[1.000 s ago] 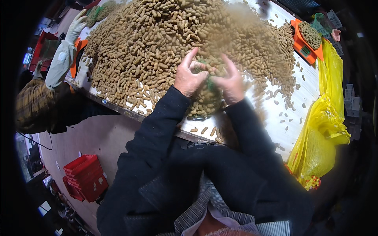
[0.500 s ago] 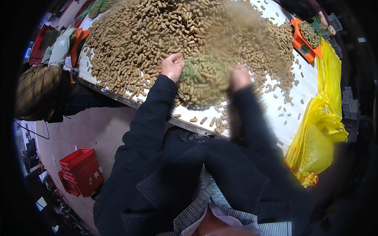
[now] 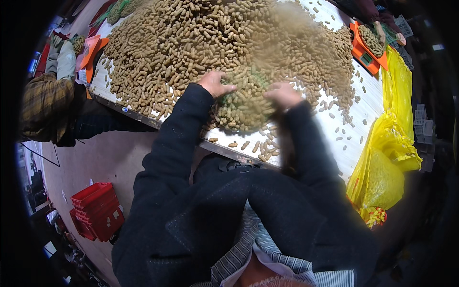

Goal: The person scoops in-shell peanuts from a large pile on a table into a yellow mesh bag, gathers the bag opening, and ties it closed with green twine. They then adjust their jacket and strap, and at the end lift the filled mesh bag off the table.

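A green mesh bag (image 3: 245, 103) full of unshelled peanuts sits near the front edge of the white table. My left hand (image 3: 216, 84) rests against the bag's left side, its thumb stretched over the peanuts and apart from the fingers. On the opposite side, my right hand (image 3: 285, 94) has its fingertips pressed together at the bag's upper edge; the mesh under them is hard to make out. Behind the bag rises a big heap of loose peanuts (image 3: 177, 45), partly blurred at the right.
An orange scale (image 3: 367, 58) bearing bagged peanuts stands at the right, by a co-worker's hand (image 3: 379, 32). Yellow sacks (image 3: 382, 172) hang over the right table edge. Another person's gloved arm (image 3: 66, 62) is beside an orange scale (image 3: 93, 55) at left. Red crates (image 3: 98, 210) stand below.
My left thumb has spread away from the fingers, over the peanuts. My right hand has moved left, onto the bag's edge. The co-worker's hand at right has come over the scale.
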### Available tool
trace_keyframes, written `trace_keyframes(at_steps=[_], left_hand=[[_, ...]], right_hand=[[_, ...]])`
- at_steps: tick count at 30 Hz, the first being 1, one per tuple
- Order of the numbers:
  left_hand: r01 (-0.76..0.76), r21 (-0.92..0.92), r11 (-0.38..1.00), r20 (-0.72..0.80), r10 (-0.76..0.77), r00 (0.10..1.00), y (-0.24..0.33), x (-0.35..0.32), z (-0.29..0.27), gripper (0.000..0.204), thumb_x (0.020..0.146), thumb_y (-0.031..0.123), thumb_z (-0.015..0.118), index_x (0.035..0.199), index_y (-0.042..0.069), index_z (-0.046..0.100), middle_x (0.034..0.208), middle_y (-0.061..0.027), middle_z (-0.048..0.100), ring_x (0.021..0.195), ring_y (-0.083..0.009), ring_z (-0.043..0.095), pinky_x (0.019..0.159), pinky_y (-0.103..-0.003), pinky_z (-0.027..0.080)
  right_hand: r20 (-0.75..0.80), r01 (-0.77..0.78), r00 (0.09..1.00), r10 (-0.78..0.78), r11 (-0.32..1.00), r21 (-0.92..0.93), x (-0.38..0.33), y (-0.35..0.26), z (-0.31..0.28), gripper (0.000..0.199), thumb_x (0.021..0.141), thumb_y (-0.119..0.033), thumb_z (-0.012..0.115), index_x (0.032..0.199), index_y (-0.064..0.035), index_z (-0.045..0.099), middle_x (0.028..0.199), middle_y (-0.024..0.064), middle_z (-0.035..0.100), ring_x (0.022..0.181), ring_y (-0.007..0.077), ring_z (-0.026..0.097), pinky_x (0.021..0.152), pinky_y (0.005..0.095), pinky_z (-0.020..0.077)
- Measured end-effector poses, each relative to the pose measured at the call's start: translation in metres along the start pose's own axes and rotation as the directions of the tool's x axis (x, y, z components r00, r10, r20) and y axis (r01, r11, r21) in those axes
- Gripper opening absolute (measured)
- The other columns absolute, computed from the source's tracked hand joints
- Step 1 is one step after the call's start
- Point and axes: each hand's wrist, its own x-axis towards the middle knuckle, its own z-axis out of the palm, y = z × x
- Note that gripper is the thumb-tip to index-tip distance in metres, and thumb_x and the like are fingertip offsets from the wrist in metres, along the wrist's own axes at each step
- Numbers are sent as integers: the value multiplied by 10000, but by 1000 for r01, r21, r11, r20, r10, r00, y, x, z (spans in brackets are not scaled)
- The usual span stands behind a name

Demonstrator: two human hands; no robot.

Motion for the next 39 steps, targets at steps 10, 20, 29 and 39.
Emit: trace_keyframes(at_steps=[10, 20, 29, 39], left_hand=[[93, -155, 984, 336, -36, 941, 17, 20, 12, 453, 885, 522, 675, 805, 81, 745, 746, -55, 648, 682, -169, 519, 709, -327, 434], [370, -669, 644, 285, -237, 929, -1, 44, 40, 390, 961, 396, 595, 1058, 36, 712, 1415, -175, 526, 1280, -256, 462, 1094, -349, 311], [-44, 42, 998, -209, 52, 977, 14, -7, -14, 404, 898, 457, 670, 909, 60, 747, 815, -206, 691, 765, -345, 667, 742, -435, 522], [-116, 21, 993, -251, 117, 961, 12, -36, -5, 325, 909, 359, 689, 951, 42, 747, 768, -145, 707, 663, -253, 678, 636, -406, 547]], right_hand=[[245, -97, 969, -17, 890, 446, -32, -13, 3, 223, 921, -259, 653, 881, -43, 689, 662, -26, 519, 527, 87, 440, 461, 255, 341], [104, 119, 991, -87, 924, -363, -13, -9, -2, 383, 928, -424, 602, 1012, -67, 710, 1104, 108, 682, 938, 232, 652, 899, 355, 492], [-385, 129, 923, 7, 937, 325, -25, -3, 5, 219, 871, -204, 708, 927, 7, 734, 858, 98, 733, 783, 142, 637, 721, 297, 491], [-486, 51, 795, -362, 840, -541, -36, 4, 23, 258, 913, -275, 652, 849, -26, 641, 867, 201, 640, 841, 399, 603, 763, 484, 482]])
